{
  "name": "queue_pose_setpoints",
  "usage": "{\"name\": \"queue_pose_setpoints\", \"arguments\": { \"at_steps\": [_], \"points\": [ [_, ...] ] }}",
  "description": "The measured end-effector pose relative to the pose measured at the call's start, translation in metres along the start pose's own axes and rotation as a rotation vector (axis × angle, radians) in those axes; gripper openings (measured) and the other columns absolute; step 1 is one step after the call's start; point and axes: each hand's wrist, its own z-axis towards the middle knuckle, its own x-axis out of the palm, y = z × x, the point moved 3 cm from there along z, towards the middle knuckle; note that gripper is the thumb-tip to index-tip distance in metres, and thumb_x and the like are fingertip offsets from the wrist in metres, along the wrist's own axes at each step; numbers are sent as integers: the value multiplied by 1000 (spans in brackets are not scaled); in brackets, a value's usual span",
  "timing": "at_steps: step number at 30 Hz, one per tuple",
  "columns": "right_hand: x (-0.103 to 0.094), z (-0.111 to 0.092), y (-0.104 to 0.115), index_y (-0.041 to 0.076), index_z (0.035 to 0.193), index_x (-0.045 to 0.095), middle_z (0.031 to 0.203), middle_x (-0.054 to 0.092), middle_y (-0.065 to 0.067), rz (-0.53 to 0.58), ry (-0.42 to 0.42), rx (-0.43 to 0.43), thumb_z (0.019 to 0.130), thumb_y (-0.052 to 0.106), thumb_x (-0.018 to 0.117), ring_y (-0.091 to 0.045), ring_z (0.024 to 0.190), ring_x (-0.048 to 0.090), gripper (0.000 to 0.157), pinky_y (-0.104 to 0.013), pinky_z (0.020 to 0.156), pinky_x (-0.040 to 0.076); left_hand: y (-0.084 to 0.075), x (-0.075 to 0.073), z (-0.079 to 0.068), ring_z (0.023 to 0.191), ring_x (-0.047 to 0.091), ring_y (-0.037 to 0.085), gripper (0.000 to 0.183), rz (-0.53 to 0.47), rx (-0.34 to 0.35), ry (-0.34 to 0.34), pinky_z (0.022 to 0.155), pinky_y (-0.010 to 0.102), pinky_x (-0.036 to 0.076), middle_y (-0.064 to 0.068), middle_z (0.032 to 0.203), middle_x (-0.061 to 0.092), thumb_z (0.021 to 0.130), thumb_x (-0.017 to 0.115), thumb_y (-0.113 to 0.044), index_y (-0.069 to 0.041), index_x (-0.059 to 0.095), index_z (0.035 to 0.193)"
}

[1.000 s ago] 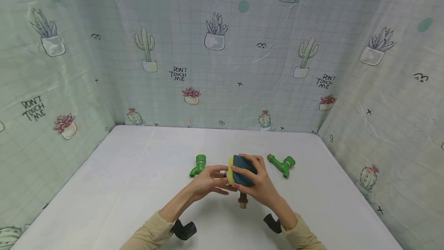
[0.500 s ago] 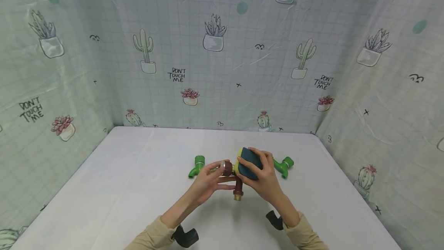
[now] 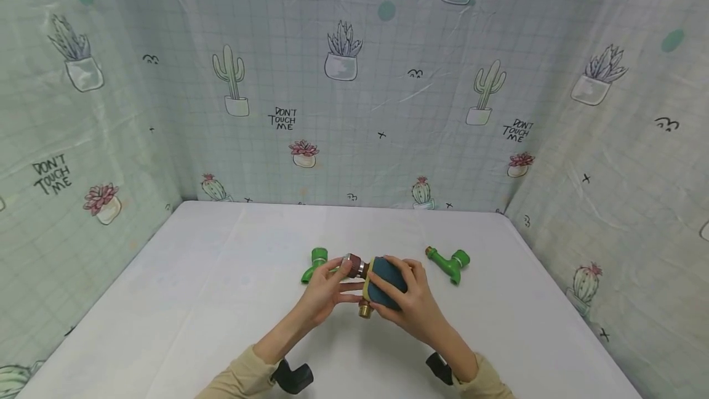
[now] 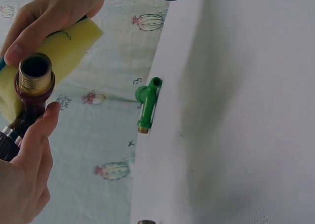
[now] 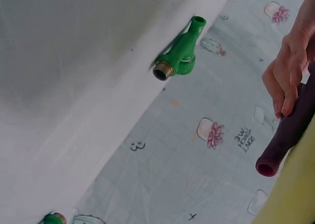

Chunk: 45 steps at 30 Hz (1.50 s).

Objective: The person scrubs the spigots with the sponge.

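In the head view my left hand (image 3: 324, 293) holds a brown tap (image 3: 354, 265) by its handle end, thumb and fingers pinching it. My right hand (image 3: 412, 300) grips a sponge (image 3: 386, 285), yellow on one face and dark blue-green on the other. The sponge covers the middle of the tap; a brass threaded end (image 3: 365, 309) shows below it. From the left wrist, the yellow face (image 4: 74, 49) lies against or just behind the tap body (image 4: 33, 105). The right wrist view shows the tap's reddish-brown spout (image 5: 285, 130) beside the sponge.
A green tap (image 3: 319, 256) lies behind my left hand and another green tap (image 3: 451, 265) lies at the right, both on the white table (image 3: 221, 288). Black curved pieces (image 3: 293, 379) lie near both forearms. Cactus-print cloth (image 3: 343, 109) hangs around the table.
The sponge moves right and up, then back left and down over the tap. The tap, mostly hidden a second ago, now shows its handle, and its brass end has shifted left.
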Motion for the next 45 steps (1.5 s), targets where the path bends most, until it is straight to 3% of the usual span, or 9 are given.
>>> {"name": "queue_pose_setpoints", "arguments": {
  "at_steps": [5, 12, 16, 20, 25, 31, 38, 45],
  "points": [
    [1, 3, -8, 21, 121, 56, 121, 47, -21, -19, -41, 83, 87, 52, 42, -31, 99, 40, 47, -45, 69, 50, 0, 1, 0, 88, 65, 22, 46, 20, 24, 66, 75, 44, 53, 0, 100, 62, 95, 43, -24, 9, 37, 126],
    [6, 0, -37, 19, 120, 57, 118, 47, -23, -37, -83, 182, 88, 50, 43, -34, 96, 40, 47, -48, 70, 45, 0, 1, 1, 90, 65, 23, 38, -20, 33, 76, 76, 47, 52, 2, 101, 61, 96, 41, -19, 8, 39, 122],
    [6, -2, -50, 16, 120, 57, 117, 47, -26, -42, -103, 228, 87, 48, 47, -37, 96, 39, 47, -46, 69, 42, 2, -3, 2, 92, 64, 25, 39, -37, 19, 57, 77, 48, 52, 2, 102, 61, 95, 41, -21, 5, 38, 124],
    [-1, 2, -53, 15, 120, 57, 121, 46, -24, 61, -121, 289, 83, 38, 60, -34, 99, 37, 44, -44, 71, 42, 3, -7, 3, 93, 64, 27, 47, -45, 2, -1, 76, 46, 53, 1, 101, 61, 94, 44, -29, 1, 34, 128],
    [-4, 10, -26, 19, 123, 52, 128, 44, -15, 216, -31, 210, 78, 32, 68, -25, 105, 37, 50, -41, 71, 49, 5, -9, 3, 95, 62, 30, 51, -45, -6, -26, 76, 45, 53, 3, 105, 59, 93, 44, -32, 1, 31, 130],
    [4, 13, -4, 23, 115, 58, 127, 46, -13, 146, 7, 121, 82, 48, 57, -23, 104, 39, 41, -43, 74, 50, 4, -4, 2, 96, 62, 29, 48, -37, 6, 4, 78, 47, 52, 7, 111, 55, 94, 42, -31, 2, 31, 127],
    [5, 9, -8, 23, 109, 63, 122, 49, -16, 86, -35, 86, 82, 50, 54, -26, 100, 41, 39, -45, 72, 50, 1, -1, 5, 84, 66, 19, 46, 49, 11, -15, 74, 46, 54, 8, 105, 59, 90, 52, -22, 4, 37, 125],
    [4, 4, -34, 20, 110, 62, 119, 50, -19, 83, -59, 159, 82, 49, 54, -29, 99, 41, 41, -46, 72, 50, 2, 0, 7, 84, 67, 21, 42, 52, 5, 32, 73, 46, 54, 4, 101, 59, 93, 48, -19, 4, 39, 126]
  ]
}}
